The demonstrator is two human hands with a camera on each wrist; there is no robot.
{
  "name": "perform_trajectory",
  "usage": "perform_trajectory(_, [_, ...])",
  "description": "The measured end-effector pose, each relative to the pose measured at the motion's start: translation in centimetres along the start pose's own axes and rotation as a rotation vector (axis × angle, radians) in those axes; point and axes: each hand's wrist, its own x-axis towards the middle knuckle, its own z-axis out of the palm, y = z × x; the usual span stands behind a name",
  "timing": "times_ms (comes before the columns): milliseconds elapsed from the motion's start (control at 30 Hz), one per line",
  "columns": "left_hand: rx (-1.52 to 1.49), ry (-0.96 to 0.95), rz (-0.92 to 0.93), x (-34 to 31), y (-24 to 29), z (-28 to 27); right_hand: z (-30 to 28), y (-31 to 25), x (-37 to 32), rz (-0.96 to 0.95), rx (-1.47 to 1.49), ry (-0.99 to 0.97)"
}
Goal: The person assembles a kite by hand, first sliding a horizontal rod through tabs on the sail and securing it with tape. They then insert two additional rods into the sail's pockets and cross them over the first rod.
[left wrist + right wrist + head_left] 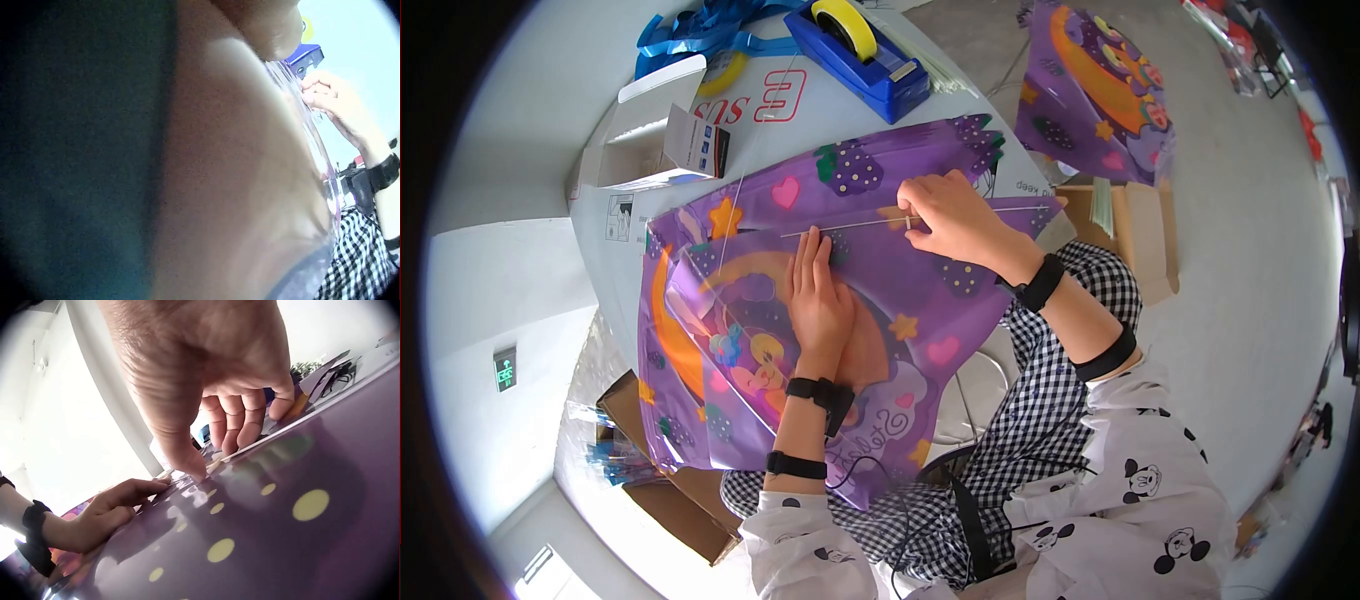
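Right hand (960, 217) pinches small cream piece (215, 466) at thin white rod (858, 226); rod runs leftward to left hand (820, 305), flat on printed purple plastic sheet (925, 280)

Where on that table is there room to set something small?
The clearest patch is the tabletop around the red lettering, between the open box and blue tape dispenser, beyond the purple sheets. Crowded: the far end, with blue ribbon, and the near side, under sheets, left hand and right hand.
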Motion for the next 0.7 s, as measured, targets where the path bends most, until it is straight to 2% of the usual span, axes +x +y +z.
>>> perform_trajectory(133, [-0.006,0.011,0.000,0.1,0.2,-0.3,-0.5,-0.1,0.0,0.000,-0.047,0.005])
perform_trajectory(333, [-0.235,0.045,-0.167,1.0,1.2,-2.5,-3.0,-1.2,0.5,0.012,0.113,0.201])
perform_trajectory(433, [-0.305,-0.036,-0.244,2.6,2.4,-5.3,-6.0,-0.6,2.1,0.138,0.396,0.292])
perform_trajectory(467, [-0.367,-0.130,-0.262,3.2,2.9,-6.3,-7.7,-0.6,3.0,0.182,0.438,0.312])
perform_trajectory(567, [-0.529,-0.411,-0.318,4.9,4.2,-8.8,-8.8,3.4,8.2,0.139,0.057,0.477])
perform_trajectory(633, [-0.605,-0.593,-0.358,6.5,5.5,-9.1,-10.0,4.3,12.5,0.499,0.085,0.160])
perform_trajectory(667, [-0.769,-0.629,-0.386,7.6,6.2,-8.7,-10.6,4.4,13.7,0.676,0.097,-0.001])
perform_trajectory(700, [-0.934,-0.665,-0.410,9.0,6.9,-8.1,-10.5,4.5,14.1,0.670,0.219,0.052])
